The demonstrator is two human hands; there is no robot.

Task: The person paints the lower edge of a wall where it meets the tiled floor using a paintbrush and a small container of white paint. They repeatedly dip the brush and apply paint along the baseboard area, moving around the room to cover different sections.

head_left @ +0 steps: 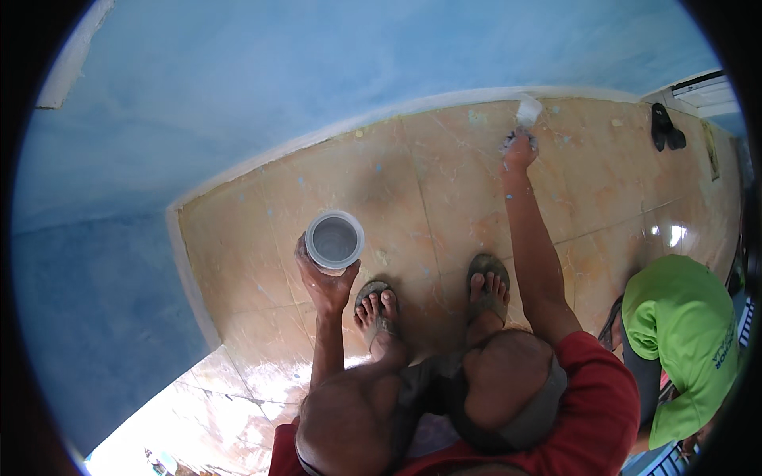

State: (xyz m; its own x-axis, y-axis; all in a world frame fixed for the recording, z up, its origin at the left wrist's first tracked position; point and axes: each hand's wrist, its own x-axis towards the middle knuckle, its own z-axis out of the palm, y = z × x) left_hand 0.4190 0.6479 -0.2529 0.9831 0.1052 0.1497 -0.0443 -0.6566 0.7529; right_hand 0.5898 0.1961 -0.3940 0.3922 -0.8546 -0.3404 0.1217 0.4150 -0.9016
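Note:
My left hand [324,284] grips a round whitish plastic tub [334,215] from its near side. Greyish-white contents show inside the tub, which I hold above the floor. My right arm reaches far forward, and my right hand [520,149], smeared with pale paint, is closed. What looks like a paintbrush [529,109] juts from it, its white bristles at the foot of the blue wall [381,47]. There a white strip [444,98] runs along the wall's base. The brush handle is hidden by my fingers.
Tan tiles [381,190] with pale paint spots cover the floor. Black slippers [667,131] lie at the far right, near a white frame [706,95]. Close on my right is a person in a green shirt [679,317]. The wall turns a corner at the left.

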